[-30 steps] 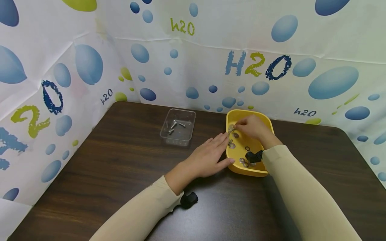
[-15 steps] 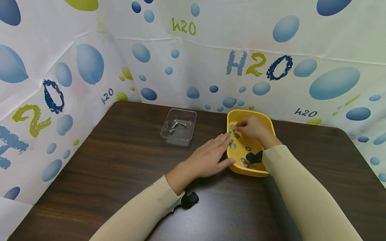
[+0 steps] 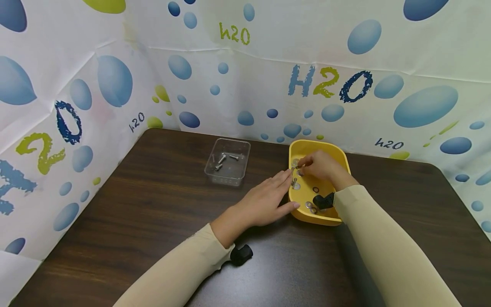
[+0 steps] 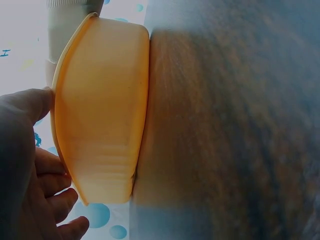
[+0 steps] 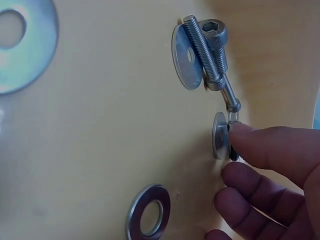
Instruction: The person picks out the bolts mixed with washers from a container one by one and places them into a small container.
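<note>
My left hand point(image 3: 264, 198) rests against the near-left rim of a yellow tray point(image 3: 337, 153), fingers extended and thumb over the edge. In the left wrist view, the thumb and fingertips touch the rim of the tray point(image 4: 105, 100). My right hand point(image 3: 322, 165) reaches inside the tray by its left wall. In the right wrist view, the right thumb and fingers pinch a small thin metal piece point(image 5: 233, 145), partly hidden by the thumb. Right beside it a washer point(image 5: 219, 136) stands on edge. Just beyond lie socket-head bolts point(image 5: 214, 37) and another washer point(image 5: 181, 62).
Left of the tray stands a clear plastic box point(image 3: 234, 172) holding several bolts point(image 3: 221, 159). More washers point(image 3: 308, 204) lie in the tray's near end. Both stand on a dark wood table point(image 3: 153, 192), with a printed white sheet point(image 3: 249, 72) hanging behind.
Within the tray, my right fingertips have shifted slightly toward me, over a washer that showed before. My left hand stays in place.
</note>
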The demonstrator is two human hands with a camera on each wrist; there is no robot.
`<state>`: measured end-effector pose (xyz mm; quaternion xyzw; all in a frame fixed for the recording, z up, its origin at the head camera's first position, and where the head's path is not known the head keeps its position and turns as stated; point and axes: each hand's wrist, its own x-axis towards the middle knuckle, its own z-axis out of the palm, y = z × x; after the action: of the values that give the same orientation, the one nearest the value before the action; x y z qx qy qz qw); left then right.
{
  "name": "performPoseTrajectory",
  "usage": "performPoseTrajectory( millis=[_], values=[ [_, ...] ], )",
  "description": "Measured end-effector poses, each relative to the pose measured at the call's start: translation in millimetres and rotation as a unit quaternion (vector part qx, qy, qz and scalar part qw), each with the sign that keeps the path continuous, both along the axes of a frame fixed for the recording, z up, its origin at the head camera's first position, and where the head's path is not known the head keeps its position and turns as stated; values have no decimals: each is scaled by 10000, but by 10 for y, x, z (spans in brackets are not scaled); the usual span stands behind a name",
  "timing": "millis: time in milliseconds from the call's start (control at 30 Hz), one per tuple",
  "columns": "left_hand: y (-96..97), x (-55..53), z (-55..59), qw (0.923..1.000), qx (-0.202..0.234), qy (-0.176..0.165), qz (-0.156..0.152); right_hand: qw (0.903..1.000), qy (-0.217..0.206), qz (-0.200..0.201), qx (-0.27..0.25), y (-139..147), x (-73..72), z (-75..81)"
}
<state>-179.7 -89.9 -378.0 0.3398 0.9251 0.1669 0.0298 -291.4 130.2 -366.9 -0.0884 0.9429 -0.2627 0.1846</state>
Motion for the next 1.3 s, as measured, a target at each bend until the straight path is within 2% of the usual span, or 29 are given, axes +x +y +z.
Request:
performPoseTrajectory(
  millis=[567,967,1300],
  values=[
    [-3,5,-6,10000,28,-55,0,9993,201,279,118,-14,17,-16],
    [-8,7,2,10000,30,-91,-2,9990,-153,414,92,-14,7,-10],
    [-8,4,-6,10000,25,-75,-23,9973,-189,640,320,-23,23,8]
  ],
)
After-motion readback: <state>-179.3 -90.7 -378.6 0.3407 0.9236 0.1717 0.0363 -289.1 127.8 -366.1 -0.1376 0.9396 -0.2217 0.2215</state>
